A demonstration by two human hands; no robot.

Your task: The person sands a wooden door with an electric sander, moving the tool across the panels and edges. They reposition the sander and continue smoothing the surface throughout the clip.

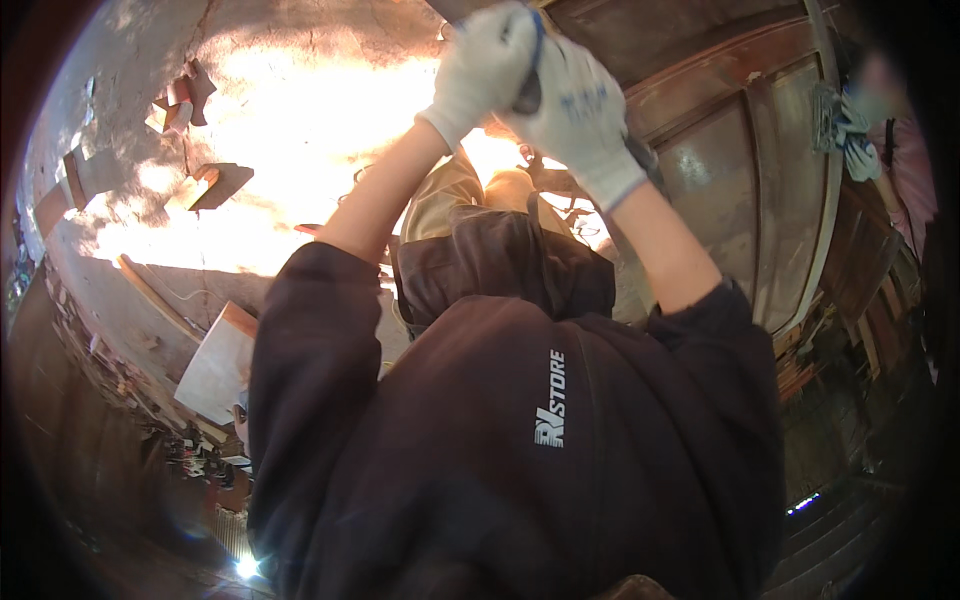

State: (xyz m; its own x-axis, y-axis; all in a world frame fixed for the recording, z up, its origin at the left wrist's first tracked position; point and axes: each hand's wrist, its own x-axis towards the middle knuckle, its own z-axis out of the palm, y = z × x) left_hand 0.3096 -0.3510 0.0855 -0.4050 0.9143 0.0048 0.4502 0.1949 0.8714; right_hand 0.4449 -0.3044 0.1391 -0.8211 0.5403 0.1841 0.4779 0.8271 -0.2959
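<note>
My left hand [485,75], in a white knit glove, is closed at the top middle, its fingers curled. Right beside it, touching, is my right hand [580,120] in a matching glove, also closed. A dark, rounded piece [528,93] shows between the two gloves; its kind is hidden by the fingers. Both arms reach away from my dark jacket. Just right of my hands stands or lies a brown panelled wooden door [705,165], its pale edge curving along the right.
Sunlit concrete floor [120,150] spreads left, with wood offcuts [220,187] and a wooden block [180,98] on it. A pale board [217,365] is near my left elbow. At the far right, another person's gloved hands [857,140] are by the door's edge.
</note>
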